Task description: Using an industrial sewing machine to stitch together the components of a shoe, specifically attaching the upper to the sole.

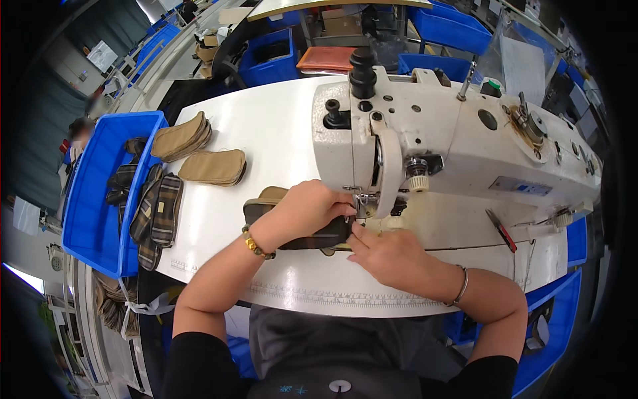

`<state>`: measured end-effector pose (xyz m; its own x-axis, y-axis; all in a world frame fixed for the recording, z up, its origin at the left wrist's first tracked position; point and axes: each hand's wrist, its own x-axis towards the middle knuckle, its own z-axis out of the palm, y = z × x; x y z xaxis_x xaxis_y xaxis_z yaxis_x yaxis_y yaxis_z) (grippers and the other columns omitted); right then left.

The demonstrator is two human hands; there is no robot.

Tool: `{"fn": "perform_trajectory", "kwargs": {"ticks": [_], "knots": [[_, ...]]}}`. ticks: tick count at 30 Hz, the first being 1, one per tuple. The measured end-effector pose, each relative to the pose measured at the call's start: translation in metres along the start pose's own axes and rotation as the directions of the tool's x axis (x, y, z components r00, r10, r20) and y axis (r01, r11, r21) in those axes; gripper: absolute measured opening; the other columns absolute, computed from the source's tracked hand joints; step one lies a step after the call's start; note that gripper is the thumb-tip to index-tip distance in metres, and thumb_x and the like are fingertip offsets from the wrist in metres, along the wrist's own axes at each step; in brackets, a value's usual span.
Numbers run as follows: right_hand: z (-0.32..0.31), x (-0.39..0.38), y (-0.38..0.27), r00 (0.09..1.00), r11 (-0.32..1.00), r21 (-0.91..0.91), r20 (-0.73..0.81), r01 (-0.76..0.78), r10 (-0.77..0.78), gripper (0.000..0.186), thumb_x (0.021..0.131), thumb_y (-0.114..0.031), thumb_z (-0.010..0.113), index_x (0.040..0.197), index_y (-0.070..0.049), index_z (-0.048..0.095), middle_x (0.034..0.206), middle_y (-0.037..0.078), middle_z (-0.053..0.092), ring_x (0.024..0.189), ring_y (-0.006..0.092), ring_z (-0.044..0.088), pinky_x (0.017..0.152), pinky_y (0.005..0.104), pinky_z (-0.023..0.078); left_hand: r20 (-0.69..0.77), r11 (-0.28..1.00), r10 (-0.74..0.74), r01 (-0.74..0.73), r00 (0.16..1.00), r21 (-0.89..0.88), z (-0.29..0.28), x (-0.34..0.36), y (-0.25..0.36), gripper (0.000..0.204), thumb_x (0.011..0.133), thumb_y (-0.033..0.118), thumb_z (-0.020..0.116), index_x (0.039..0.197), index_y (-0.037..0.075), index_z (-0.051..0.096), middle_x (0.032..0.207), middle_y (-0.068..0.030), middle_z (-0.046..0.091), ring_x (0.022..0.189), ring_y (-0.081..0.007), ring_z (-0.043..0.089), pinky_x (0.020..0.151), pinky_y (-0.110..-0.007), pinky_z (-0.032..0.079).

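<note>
Under the needle of a white sewing machine [425,133] lies a dark slipper [319,238] with a tan sole-shaped layer showing at its far left end. My left hand [299,209] rests over it, fingers closed on its edge beside the presser foot [365,205]. From the right, my right hand [389,253] pinches the same edge just in front of the foot, fingertips close to those of the left. The exact spot between the fingertips is partly hidden. A beaded bracelet [254,245] circles my left wrist, a metal bangle [462,286] my right.
Left of the machine are two stacks of tan sole-shaped pieces [212,166]. Plaid slippers [166,209] hang over the rim of a blue bin [90,193]. A red-and-black handled tool [502,231] lies right on the white table [279,120]. A ruler strip [319,292] runs along the near edge.
</note>
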<state>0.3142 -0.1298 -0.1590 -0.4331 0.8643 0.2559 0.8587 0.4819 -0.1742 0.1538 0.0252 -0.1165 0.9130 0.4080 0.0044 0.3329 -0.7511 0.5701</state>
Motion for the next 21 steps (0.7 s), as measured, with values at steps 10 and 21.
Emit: {"fn": "perform_trajectory", "kwargs": {"ticks": [10, 21], "knots": [[-0.003, -0.003, -0.008, 0.986, 0.958, -0.273, -0.117, 0.084, -0.12, 0.028, 0.076, -0.01, 0.062, 0.097, 0.007, 0.069, 0.105, 0.03, 0.068, 0.05, 0.0164, 0.06, 0.04, 0.0299, 0.047, -0.104, 0.986, -0.033, 0.049, 0.994, 0.157, 0.008, 0.0, 0.01, 0.014, 0.086, 0.026, 0.068, 0.089, 0.014, 0.076, 0.074, -0.011, 0.069, 0.073, -0.0305, 0.068, 0.068, -0.039, 0.053], [0.009, 0.001, 0.01, 0.968, 0.982, -0.131, -0.195, 0.134, -0.158, 0.024, 0.074, -0.011, 0.062, 0.094, 0.002, 0.067, 0.103, 0.021, 0.069, 0.055, 0.0153, 0.062, 0.041, 0.0297, 0.044, -0.116, 0.992, 0.046, -0.059, 0.992, -0.111, 0.007, 0.003, -0.013, 0.015, 0.088, 0.019, 0.068, 0.097, 0.007, 0.071, 0.082, -0.0144, 0.07, 0.079, -0.0341, 0.067, 0.073, -0.04, 0.052]]}}
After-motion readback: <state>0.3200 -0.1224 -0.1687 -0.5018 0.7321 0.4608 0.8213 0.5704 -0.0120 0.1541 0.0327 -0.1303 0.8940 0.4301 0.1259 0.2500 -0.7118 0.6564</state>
